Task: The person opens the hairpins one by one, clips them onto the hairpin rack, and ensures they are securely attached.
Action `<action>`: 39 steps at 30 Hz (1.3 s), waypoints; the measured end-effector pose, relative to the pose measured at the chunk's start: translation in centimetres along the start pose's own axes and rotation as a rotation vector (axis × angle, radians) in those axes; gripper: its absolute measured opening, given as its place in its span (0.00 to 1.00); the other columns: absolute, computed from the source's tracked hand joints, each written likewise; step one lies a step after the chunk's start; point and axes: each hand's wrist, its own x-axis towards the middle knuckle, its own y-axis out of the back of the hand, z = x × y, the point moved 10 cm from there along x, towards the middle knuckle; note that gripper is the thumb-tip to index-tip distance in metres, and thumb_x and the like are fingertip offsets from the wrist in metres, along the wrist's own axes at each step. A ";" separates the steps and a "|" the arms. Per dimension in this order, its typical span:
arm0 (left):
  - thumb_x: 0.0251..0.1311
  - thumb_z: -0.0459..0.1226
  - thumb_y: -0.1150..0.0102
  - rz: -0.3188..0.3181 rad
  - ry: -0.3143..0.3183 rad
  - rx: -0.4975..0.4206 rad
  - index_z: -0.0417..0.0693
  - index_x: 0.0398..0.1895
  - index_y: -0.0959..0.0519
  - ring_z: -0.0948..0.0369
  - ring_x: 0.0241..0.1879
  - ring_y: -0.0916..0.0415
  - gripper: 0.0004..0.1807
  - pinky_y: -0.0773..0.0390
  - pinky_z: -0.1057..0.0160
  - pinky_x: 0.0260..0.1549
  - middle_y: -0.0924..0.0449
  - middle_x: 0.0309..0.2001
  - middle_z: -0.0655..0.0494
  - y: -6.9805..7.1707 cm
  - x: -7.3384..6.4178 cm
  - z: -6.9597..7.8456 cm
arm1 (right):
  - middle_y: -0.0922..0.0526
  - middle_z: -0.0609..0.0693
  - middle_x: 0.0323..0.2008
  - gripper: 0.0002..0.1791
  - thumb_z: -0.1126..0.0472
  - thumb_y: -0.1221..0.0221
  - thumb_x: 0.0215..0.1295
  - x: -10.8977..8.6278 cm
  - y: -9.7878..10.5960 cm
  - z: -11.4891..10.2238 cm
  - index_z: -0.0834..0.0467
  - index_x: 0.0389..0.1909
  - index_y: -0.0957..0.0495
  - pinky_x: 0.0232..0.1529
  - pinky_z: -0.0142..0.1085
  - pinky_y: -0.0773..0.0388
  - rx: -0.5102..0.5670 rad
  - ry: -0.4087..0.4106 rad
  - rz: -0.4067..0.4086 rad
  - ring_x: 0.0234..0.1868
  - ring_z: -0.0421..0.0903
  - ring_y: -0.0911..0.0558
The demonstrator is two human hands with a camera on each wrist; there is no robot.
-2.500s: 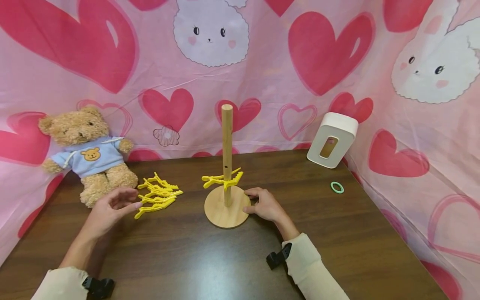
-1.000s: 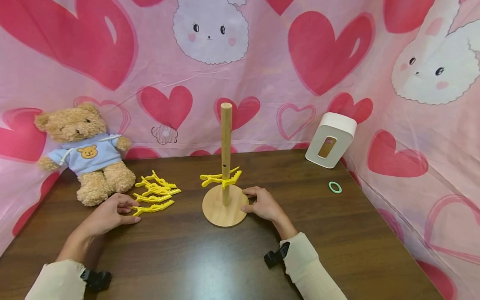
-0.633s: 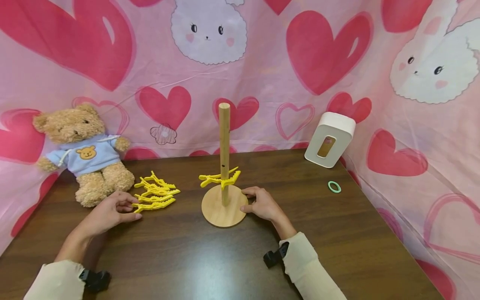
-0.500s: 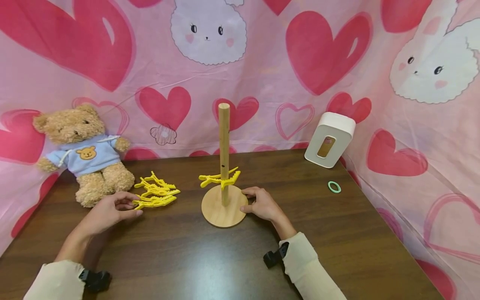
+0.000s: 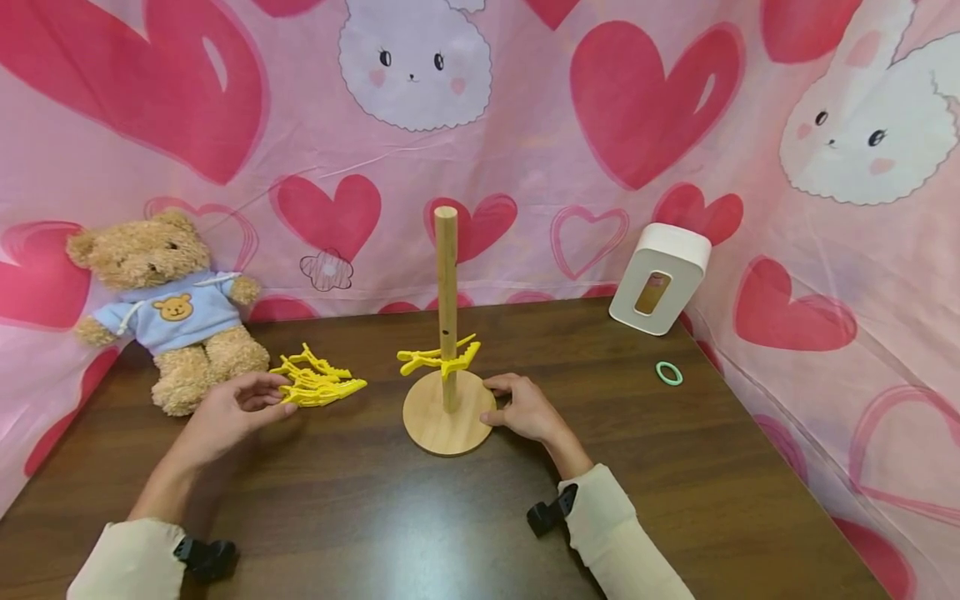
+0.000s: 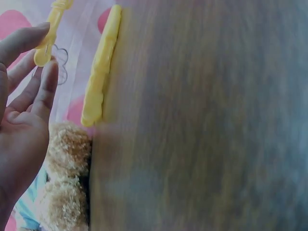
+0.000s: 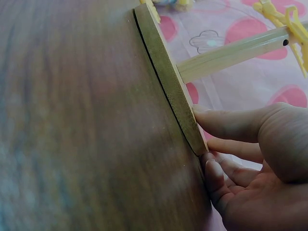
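My left hand (image 5: 228,417) pinches the end of a yellow alligator hair clip (image 6: 49,38) between thumb and fingertips, raised off the table in the left wrist view. Just behind it lie several more yellow hair clips (image 5: 307,362), partly overlapped by the held one in the head view. At centre stands a wooden post (image 5: 447,275) on a round base (image 5: 431,423), with yellow hair clips (image 5: 467,360) attached low on the post. The base's right edge is gripped by my right hand (image 5: 525,410), thumb on top and fingers at the rim in the right wrist view.
A teddy bear (image 5: 180,308) in a blue top sits behind my left hand. At the back right stand a white box (image 5: 637,283) with an oval opening and, nearer, a small green ring (image 5: 669,373). Pink printed cloth hangs behind the dark wooden table (image 5: 360,517).
My left hand has taken hold of the nearest yellow hair clip and moved it up and to the right, over the others. The right hand keeps its grip on the base.
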 end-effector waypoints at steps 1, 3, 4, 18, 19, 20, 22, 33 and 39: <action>0.61 0.32 0.29 0.005 -0.007 0.002 0.30 0.55 0.22 0.72 0.38 0.20 0.22 0.21 0.74 0.36 0.17 0.44 0.47 0.0 0.0 0.1 | 0.19 0.60 0.56 0.29 0.67 0.26 0.53 0.0 0.0 0.0 0.67 0.58 0.20 0.56 0.49 0.24 0.001 0.001 -0.001 0.52 0.54 0.21; 0.61 0.32 0.29 0.024 -0.017 0.011 0.31 0.54 0.22 0.72 0.37 0.20 0.21 0.21 0.75 0.36 0.16 0.42 0.51 0.1 0.1 0.4 | 0.19 0.60 0.56 0.30 0.67 0.26 0.53 0.0 0.0 -0.1 0.67 0.59 0.20 0.56 0.49 0.24 0.000 0.002 -0.001 0.53 0.54 0.21; 0.61 0.31 0.30 0.036 -0.021 0.019 0.31 0.54 0.21 0.72 0.36 0.20 0.20 0.22 0.75 0.36 0.16 0.40 0.53 0.2 0.1 0.5 | 0.19 0.60 0.56 0.30 0.67 0.26 0.53 0.0 0.0 -0.1 0.67 0.59 0.20 0.56 0.49 0.24 -0.001 0.003 -0.001 0.53 0.54 0.21; 0.63 0.36 0.30 0.149 -0.054 -0.012 0.33 0.52 0.19 0.71 0.35 0.21 0.18 0.22 0.75 0.33 0.19 0.37 0.67 0.7 0.0 2.9 | 0.19 0.60 0.56 0.29 0.67 0.26 0.53 0.0 0.0 -0.1 0.67 0.59 0.20 0.57 0.50 0.25 -0.008 0.001 -0.006 0.53 0.54 0.21; 0.64 0.36 0.31 0.153 -0.056 -0.011 0.34 0.52 0.19 0.71 0.35 0.21 0.18 0.22 0.75 0.33 0.19 0.37 0.66 0.7 0.1 3.1 | 0.19 0.60 0.55 0.29 0.67 0.26 0.53 0.0 0.0 -0.1 0.68 0.58 0.20 0.57 0.50 0.25 -0.007 0.003 -0.005 0.53 0.55 0.21; 0.64 0.37 0.31 0.157 -0.061 -0.011 0.34 0.51 0.19 0.71 0.35 0.22 0.17 0.22 0.75 0.32 0.19 0.37 0.66 0.8 0.1 3.3 | 0.19 0.60 0.55 0.29 0.67 0.26 0.53 0.0 0.1 -0.1 0.68 0.58 0.20 0.57 0.50 0.25 -0.006 0.004 -0.002 0.53 0.55 0.21; 0.65 0.37 0.32 0.156 -0.081 -0.009 0.35 0.52 0.19 0.71 0.36 0.22 0.17 0.23 0.75 0.33 0.18 0.38 0.66 0.8 0.2 3.8 | 0.19 0.60 0.55 0.29 0.67 0.26 0.53 0.0 0.1 -0.1 0.68 0.58 0.20 0.57 0.50 0.25 -0.002 0.005 0.005 0.52 0.54 0.21; 0.61 0.24 0.34 0.220 -0.295 0.044 0.37 0.48 0.17 0.70 0.37 0.26 0.13 0.27 0.78 0.35 0.19 0.39 0.60 0.4 0.4 7.5 | 0.18 0.60 0.55 0.29 0.68 0.26 0.52 0.1 0.2 -0.2 0.68 0.57 0.19 0.57 0.49 0.24 -0.008 0.020 0.008 0.52 0.54 0.20; 0.52 0.20 0.29 0.263 -0.368 0.055 0.35 0.44 0.15 0.73 0.35 0.24 0.15 0.25 0.79 0.36 0.17 0.36 0.49 -0.2 0.7 9.5 | 0.19 0.60 0.55 0.29 0.68 0.26 0.52 0.0 0.1 -0.1 0.67 0.57 0.19 0.57 0.49 0.24 -0.005 0.008 0.010 0.52 0.54 0.20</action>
